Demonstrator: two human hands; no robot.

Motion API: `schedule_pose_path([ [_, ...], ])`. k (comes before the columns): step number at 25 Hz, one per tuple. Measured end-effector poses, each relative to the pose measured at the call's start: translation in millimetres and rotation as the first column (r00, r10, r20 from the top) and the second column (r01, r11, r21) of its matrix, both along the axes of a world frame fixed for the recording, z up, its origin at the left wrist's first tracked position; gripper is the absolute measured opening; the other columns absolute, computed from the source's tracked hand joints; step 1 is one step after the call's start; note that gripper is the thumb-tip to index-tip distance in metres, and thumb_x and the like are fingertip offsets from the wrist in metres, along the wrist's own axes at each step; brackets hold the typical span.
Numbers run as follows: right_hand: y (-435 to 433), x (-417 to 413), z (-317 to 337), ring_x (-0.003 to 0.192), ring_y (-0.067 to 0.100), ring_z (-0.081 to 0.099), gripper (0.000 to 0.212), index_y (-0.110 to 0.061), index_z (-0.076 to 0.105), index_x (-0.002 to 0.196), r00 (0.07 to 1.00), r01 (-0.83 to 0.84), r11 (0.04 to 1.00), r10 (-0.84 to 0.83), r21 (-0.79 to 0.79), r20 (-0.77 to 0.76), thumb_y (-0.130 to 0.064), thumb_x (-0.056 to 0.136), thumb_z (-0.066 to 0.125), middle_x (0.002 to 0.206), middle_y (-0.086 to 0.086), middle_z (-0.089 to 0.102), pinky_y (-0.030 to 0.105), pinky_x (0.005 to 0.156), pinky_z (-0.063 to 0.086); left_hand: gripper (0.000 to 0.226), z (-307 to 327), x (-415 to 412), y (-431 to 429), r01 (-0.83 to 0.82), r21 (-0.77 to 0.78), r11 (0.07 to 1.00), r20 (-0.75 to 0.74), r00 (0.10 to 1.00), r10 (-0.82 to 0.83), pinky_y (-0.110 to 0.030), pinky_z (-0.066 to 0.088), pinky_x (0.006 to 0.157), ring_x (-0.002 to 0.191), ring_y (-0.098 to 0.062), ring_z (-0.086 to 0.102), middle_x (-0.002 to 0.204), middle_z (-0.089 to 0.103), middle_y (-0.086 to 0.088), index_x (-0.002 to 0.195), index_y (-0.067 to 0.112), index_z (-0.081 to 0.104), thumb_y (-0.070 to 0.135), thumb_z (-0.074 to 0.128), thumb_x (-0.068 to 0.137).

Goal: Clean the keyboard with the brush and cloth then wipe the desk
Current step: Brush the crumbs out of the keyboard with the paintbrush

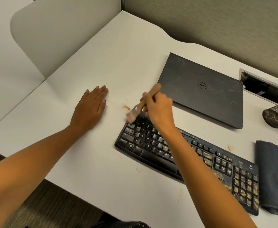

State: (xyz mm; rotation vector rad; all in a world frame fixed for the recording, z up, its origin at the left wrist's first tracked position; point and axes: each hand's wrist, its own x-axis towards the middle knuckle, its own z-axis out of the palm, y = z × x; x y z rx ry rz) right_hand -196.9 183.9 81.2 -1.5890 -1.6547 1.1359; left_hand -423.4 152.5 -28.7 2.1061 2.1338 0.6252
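Right hand: your fingers curl round the wooden handle of the brush; its pale bristles, just below them, touch the keyboard at its far-left corner; left hand lies flat, fingers straight, on the smooth white surface; advice: flick short strokes away from your fingertips towards the crumb pile, working between the matte black keys; tan grit lies thickest well right of your fingers; folded dark cloth beyond it

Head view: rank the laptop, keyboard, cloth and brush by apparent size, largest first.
1. laptop and keyboard, too alike to rank; the keyboard lies nearer
2. cloth, cut off by the frame edge
3. brush
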Motion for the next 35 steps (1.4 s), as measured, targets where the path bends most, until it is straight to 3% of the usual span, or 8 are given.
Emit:
schedule_pose_path([
  [2,-7.2,-1.9,-0.3,0.050,0.009,0.057,0.029,-0.006,0.066,0.091,0.981,-0.188,0.980,0.191,-0.059,0.035,-0.027,0.100,0.050,0.071,0.008,0.068,0.020,0.051,0.049,0.055,0.0,0.0,0.0,0.002,-0.003,1.000,-0.004,1.000,-0.002,-0.027,0.007,0.119,0.145,-0.017,0.029,0.154,0.038,0.000,0.148,0.015,0.040,0.033,0.020,0.101],
  [5,-3.6,5.1,5.5,0.053,0.010,0.058,0.025,-0.007,0.067,0.093,0.995,-0.056,0.997,0.060,0.046,-0.074,-0.026,0.099,0.051,0.072,0.008,0.067,0.016,0.050,0.046,0.055,0.0,0.6,0.0,0.000,-0.008,1.000,-0.001,1.000,0.000,-0.027,0.007,0.119,0.145,-0.016,0.029,0.155,0.038,0.000,0.148,0.015,0.040,0.033,0.019,0.100],
  [11,2.7,15.6,10.5,0.055,0.018,0.058,0.034,-0.002,0.065,0.084,0.986,-0.087,0.995,0.080,0.043,0.145,-0.027,0.100,0.046,0.067,0.002,0.063,0.043,0.062,0.055,0.056,-0.6,0.1,-0.3,0.002,-0.009,1.000,-0.012,1.000,-0.002,-0.023,0.004,0.119,0.145,-0.017,0.029,0.154,0.038,0.000,0.148,0.015,0.040,0.034,0.019,0.100],
  [19,-6.8,16.4,10.1,0.044,0.013,0.056,0.033,0.001,0.064,0.087,0.996,0.032,0.994,-0.023,-0.104,0.083,-0.019,0.100,0.041,0.065,0.011,0.066,0.022,0.042,0.046,0.054,-1.2,-0.5,-0.1,0.000,0.001,1.000,-0.002,1.000,0.000,-0.024,0.005,0.119,0.145,-0.016,0.029,0.154,0.038,0.000,0.148,0.015,0.040,0.033,0.020,0.101],
  [22,-10.2,11.2,7.4,0.052,0.019,0.060,0.035,-0.002,0.060,0.085,0.989,0.128,0.991,-0.125,-0.034,0.084,-0.022,0.102,0.038,0.069,0.013,0.067,0.032,0.050,0.054,0.055,-1.7,-0.9,0.3,0.001,-0.001,1.000,-0.003,1.000,-0.001,-0.028,0.008,0.120,0.145,-0.017,0.029,0.154,0.038,0.000,0.148,0.015,0.040,0.033,0.019,0.100],
  [26,-4.6,10.6,16.1,0.041,0.014,0.056,0.033,0.004,0.062,0.090,0.995,0.007,0.979,0.013,-0.201,0.095,-0.015,0.100,0.038,0.068,0.013,0.065,0.024,0.040,0.047,0.056,-0.8,0.3,-0.2,0.000,-0.002,1.000,-0.005,1.000,0.000,-0.025,0.005,0.119,0.145,-0.017,0.029,0.154,0.038,0.000,0.148,0.015,0.040,0.033,0.019,0.100],
  [30,0.1,6.3,25.0,0.047,0.013,0.057,0.036,0.003,0.061,0.090,0.991,0.118,0.993,-0.118,-0.005,0.064,-0.022,0.103,0.038,0.072,0.012,0.064,0.024,0.043,0.047,0.056,-1.0,-0.4,0.4,0.006,-0.003,1.000,-0.004,1.000,-0.006,-0.030,0.009,0.120,0.145,-0.018,0.029,0.154,0.038,-0.001,0.148,0.014,0.040,0.033,0.019,0.100],
  [35,-18.6,-3.8,16.5,0.039,0.013,0.054,0.037,0.005,0.065,0.089,0.928,-0.252,0.924,0.315,-0.289,0.200,-0.018,0.102,0.039,0.064,0.010,0.063,0.019,0.039,0.044,0.053,-1.3,-0.5,-0.3,0.000,-0.013,1.000,0.004,1.000,0.000,-0.028,0.007,0.120,0.146,-0.016,0.027,0.155,0.037,0.001,0.149,0.015,0.039,0.031,0.021,0.101],
])
